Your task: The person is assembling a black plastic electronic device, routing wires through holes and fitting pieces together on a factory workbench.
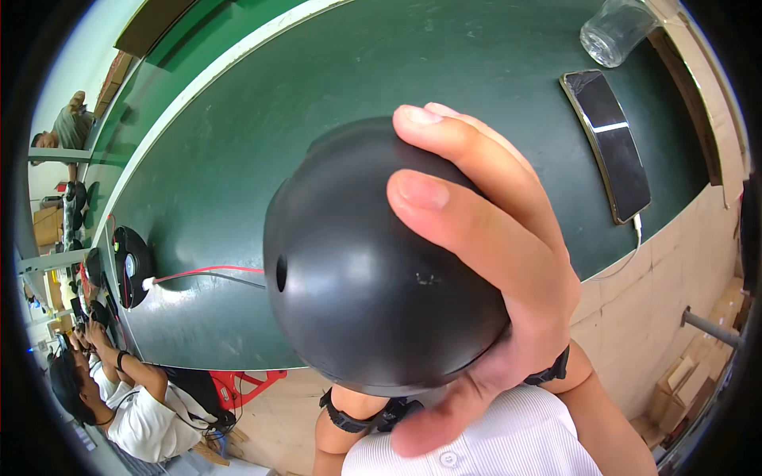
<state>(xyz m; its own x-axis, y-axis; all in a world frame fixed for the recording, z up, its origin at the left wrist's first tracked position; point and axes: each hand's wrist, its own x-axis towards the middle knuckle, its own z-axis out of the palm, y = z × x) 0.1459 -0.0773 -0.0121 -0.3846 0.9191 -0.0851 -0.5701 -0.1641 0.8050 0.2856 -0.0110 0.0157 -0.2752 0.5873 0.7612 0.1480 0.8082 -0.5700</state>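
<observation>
A large black rounded shell (349, 238), smooth and glossy with a small round hole in its left side, fills the middle of the view above the table. My right hand (508, 262) grips it from the right, fingers spread over the top and the thumb at its near edge. My left forearm (353, 404), wearing a black band, runs up under the shell; the left hand's fingers are hidden behind it. A red and a black wire (210, 271) come out from behind the shell's left side to a white plug (149, 283).
The plug lies by a black disc (133, 268) on the green table (222, 151). At the right, a phone (609, 147) with a white cable lies near a clear jar (615, 36) and cardboard (706, 95). A co-worker (151, 408) sits at the left, beside a red stool (246, 387).
</observation>
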